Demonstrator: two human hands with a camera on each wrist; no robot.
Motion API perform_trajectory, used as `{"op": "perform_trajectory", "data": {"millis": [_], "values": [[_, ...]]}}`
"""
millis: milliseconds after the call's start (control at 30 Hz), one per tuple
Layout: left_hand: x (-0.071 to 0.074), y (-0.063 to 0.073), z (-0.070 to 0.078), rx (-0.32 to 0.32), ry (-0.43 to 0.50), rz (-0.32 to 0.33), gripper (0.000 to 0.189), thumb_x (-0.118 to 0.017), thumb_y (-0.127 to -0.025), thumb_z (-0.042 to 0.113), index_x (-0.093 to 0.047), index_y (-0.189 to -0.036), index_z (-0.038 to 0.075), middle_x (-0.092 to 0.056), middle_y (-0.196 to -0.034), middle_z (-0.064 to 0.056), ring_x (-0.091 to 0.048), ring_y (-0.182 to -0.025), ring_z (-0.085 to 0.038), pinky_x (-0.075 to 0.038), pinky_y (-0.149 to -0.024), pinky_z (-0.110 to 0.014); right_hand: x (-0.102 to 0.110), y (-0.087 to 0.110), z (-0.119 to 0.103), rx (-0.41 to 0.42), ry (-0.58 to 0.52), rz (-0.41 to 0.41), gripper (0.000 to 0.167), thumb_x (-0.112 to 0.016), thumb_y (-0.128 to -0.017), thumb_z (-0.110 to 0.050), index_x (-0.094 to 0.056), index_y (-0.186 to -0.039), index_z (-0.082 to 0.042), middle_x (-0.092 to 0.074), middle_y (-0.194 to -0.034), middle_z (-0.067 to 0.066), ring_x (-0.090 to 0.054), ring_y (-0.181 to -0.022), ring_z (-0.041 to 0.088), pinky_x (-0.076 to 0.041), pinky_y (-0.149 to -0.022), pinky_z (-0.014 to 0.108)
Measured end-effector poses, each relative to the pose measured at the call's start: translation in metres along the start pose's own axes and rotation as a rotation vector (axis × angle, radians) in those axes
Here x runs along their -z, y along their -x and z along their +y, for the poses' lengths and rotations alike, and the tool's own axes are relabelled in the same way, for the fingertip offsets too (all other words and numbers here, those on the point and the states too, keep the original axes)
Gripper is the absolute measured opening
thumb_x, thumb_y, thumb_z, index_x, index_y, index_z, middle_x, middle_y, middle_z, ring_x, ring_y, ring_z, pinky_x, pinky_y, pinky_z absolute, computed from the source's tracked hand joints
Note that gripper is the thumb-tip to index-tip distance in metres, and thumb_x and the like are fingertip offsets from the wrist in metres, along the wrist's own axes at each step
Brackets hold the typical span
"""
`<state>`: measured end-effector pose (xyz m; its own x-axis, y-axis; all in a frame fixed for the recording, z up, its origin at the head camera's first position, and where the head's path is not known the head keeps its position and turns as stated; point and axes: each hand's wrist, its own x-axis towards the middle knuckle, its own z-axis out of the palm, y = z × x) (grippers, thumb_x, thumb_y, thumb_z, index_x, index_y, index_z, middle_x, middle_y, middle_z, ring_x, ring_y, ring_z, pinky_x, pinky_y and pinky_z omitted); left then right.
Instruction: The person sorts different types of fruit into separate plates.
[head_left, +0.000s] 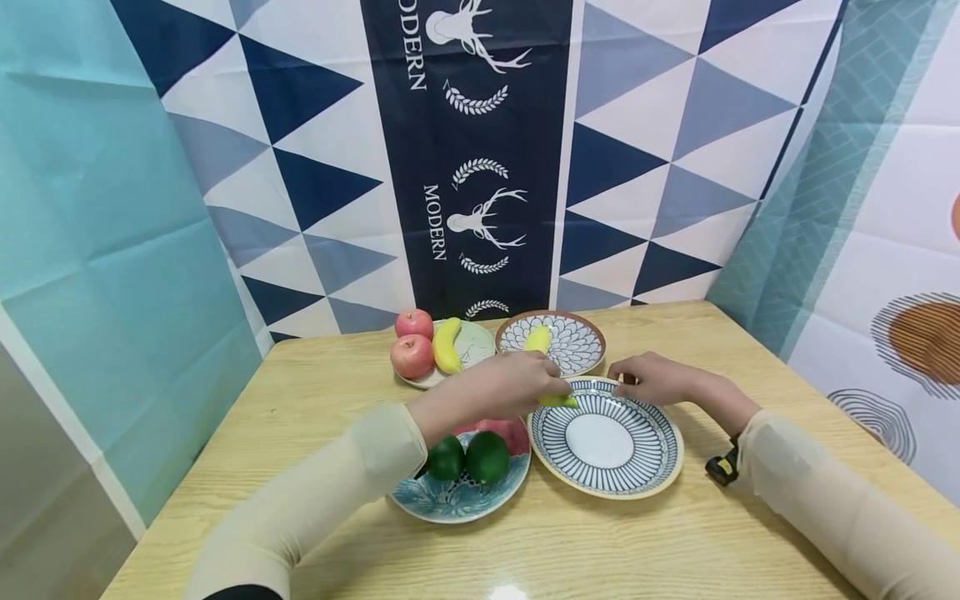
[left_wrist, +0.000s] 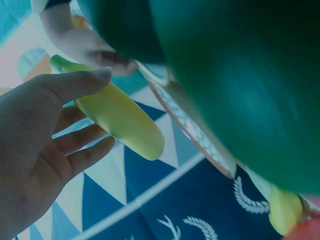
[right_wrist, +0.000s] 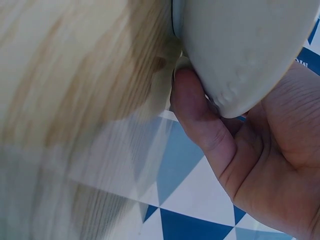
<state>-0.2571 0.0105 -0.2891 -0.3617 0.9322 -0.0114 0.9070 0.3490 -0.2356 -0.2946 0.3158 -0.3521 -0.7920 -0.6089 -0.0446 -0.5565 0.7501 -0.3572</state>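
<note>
Wood-grain surface (head_left: pixel 300 433) is backed by blue/white patterned cloth (head_left: pixel 322 100). Elongated yellow-green item (left_wrist: pixel 125 120) is grasped in L hand (head_left: pixel 517 382), grip closed btwn. thumb & fingers, over area where floral plate (head_left: pixel 577 337) & striped plate (head_left: pixel 663 450) meet. Striped plate's rim is pinched by R hand (head_left: pixel 656 379). Dark-green fruits (head_left: pixel 487 457) are held on blue plate (head_left: pixel 457 507); apples (head_left: pixel 412 357) + banana (head_left: pixel 446 348) are set back-left.
</note>
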Motion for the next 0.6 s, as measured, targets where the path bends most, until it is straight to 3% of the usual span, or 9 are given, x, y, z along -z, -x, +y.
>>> {"op": "perform_trajectory", "data": {"millis": [267, 600], "values": [[0.003, -0.008, 0.033, -0.032, -0.060, -0.093, 0.043, -0.067, -0.105, 0.014, -0.066, -0.144, 0.033, -0.069, -0.133, 0.006, -0.061, -0.125, -0.014, -0.054, -0.100, -0.027, 0.001, 0.001, -0.002, -0.011, -0.011, -0.007, 0.006, -0.066, -0.104, -0.013, -0.071, -0.108, -0.012, -0.062, -0.083, -0.006, -0.054, -0.073, 0.011, -0.045, -0.066, 0.029], [-0.001, -0.017, 0.062, -0.084, -0.156, -0.229, 0.049, -0.074, -0.101, 0.022, -0.063, -0.145, 0.039, -0.067, -0.131, 0.008, -0.060, -0.118, -0.012, -0.053, -0.098, -0.025, 0.001, 0.001, 0.000, -0.012, -0.007, -0.003, 0.002, -0.067, -0.104, -0.016, -0.069, -0.103, -0.015, -0.059, -0.082, -0.007, -0.052, -0.072, 0.010, -0.044, -0.066, 0.029]]}}
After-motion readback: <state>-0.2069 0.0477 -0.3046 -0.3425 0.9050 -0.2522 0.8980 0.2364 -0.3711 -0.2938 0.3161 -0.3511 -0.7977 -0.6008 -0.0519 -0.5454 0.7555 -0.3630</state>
